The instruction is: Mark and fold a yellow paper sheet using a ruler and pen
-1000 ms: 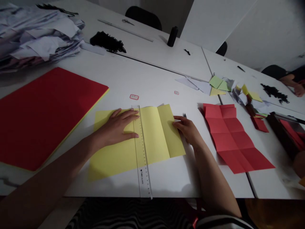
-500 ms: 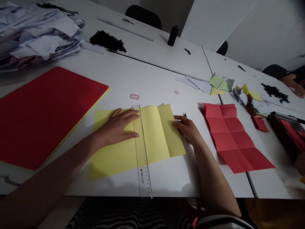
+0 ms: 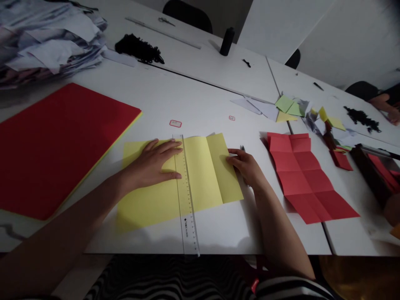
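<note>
A sheet of yellow paper (image 3: 203,171) lies before me, with a crease toward its right side and the right-hand flap lifted slightly. Across it runs a clear ruler (image 3: 187,196), its near end reaching the table's front edge. My left hand (image 3: 156,162) rests flat with fingers spread, its fingertips on the ruler and its palm over the paper. At the right edge of the sheet, my right hand (image 3: 245,166) pinches the paper between thumb and fingers. Behind that hand a dark pen tip (image 3: 243,148) peeks out; the rest is mostly hidden.
Large red sheets (image 3: 68,146) over yellow ones lie left. A creased red paper (image 3: 306,175) is at right, near paper scraps (image 3: 290,106) and a dark box (image 3: 371,171). Farther back are black cords (image 3: 137,48), a bottle (image 3: 227,41) and another person's hand (image 3: 392,114).
The whole view has shifted slightly, so things sit a little higher in the picture. Both hands, the ruler and the yellow paper keep practically the same positions relative to one another.
</note>
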`<state>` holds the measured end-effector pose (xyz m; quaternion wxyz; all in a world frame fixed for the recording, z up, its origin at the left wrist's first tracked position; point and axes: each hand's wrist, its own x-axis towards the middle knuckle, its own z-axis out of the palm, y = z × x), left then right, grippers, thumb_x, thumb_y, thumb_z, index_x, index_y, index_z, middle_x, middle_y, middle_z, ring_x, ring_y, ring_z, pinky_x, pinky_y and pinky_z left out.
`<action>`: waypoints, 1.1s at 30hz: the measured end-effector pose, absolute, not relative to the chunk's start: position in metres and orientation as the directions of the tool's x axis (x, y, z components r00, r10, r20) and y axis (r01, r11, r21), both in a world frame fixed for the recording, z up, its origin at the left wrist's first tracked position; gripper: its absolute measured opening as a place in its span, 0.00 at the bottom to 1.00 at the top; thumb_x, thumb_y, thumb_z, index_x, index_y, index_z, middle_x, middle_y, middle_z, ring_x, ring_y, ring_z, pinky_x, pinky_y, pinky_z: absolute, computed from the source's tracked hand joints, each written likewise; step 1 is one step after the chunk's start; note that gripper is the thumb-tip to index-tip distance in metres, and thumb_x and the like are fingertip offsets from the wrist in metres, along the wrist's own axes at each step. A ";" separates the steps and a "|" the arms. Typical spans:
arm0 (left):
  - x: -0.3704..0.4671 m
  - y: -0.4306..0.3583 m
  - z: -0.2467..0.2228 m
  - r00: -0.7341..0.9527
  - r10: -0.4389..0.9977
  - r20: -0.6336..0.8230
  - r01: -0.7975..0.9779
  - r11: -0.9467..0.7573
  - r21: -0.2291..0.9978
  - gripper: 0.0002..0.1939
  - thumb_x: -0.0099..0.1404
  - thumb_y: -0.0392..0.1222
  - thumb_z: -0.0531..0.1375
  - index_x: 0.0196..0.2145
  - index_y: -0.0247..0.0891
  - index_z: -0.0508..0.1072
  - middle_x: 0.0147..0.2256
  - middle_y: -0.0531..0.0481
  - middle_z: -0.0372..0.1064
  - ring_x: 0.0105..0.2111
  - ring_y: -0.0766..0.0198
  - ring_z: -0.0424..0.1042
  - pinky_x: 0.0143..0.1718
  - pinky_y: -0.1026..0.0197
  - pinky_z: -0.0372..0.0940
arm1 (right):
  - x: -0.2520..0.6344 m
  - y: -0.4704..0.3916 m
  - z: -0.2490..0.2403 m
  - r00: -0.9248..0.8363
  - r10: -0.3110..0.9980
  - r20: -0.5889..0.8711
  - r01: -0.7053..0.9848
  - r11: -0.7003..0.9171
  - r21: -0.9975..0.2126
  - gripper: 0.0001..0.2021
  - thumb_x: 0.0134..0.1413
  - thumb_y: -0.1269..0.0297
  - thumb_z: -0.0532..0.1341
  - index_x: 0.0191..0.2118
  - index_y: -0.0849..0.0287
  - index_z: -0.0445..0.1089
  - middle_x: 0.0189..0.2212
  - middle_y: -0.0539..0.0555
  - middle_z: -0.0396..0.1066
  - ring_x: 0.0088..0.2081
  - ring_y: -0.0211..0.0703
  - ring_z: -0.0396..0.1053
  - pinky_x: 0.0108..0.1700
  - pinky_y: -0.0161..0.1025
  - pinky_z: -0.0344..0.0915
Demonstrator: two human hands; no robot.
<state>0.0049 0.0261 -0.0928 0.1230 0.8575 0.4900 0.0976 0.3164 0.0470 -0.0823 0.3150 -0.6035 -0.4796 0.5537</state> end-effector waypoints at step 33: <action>0.006 0.025 -0.091 0.488 0.872 0.040 0.821 -0.474 0.317 0.35 0.61 0.66 0.55 0.59 0.44 0.61 0.65 0.50 0.50 0.65 0.55 0.48 0.66 0.50 0.35 | 0.316 0.046 -0.083 -0.078 0.927 -0.366 0.225 -0.341 -0.913 0.21 0.46 0.58 0.64 0.48 0.56 0.70 0.35 0.52 0.76 0.35 0.45 0.73 0.38 0.43 0.68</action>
